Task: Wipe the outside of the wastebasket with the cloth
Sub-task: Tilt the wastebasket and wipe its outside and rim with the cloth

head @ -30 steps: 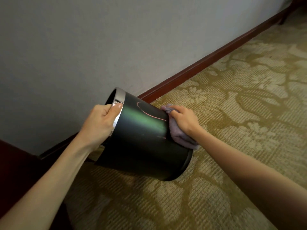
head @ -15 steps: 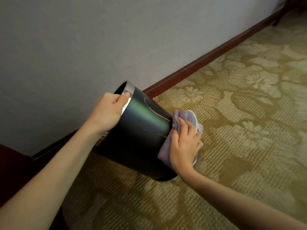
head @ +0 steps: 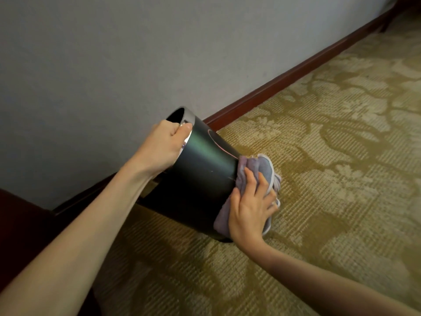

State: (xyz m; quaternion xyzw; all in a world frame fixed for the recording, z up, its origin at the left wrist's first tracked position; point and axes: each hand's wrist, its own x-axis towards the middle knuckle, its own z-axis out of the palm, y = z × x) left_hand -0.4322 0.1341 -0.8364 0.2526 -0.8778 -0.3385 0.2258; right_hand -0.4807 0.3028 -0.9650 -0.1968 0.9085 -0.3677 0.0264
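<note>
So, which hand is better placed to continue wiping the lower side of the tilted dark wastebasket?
The right hand. It already presses the purple cloth against the dark round wastebasket near its base, while the left hand grips the silver rim and holds it tilted.

Grey wall (head: 114, 53), red-brown baseboard (head: 284, 84), floral olive carpet (head: 341, 156).

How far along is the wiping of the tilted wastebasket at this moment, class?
Done: cannot be judged; the dark side facing the camera shows no clear wiped area. In hand: the left hand grips the silver rim, tilting the wastebasket, while the right hand presses the cloth against its lower side. Left: probably the upper side and the hidden far side.
</note>
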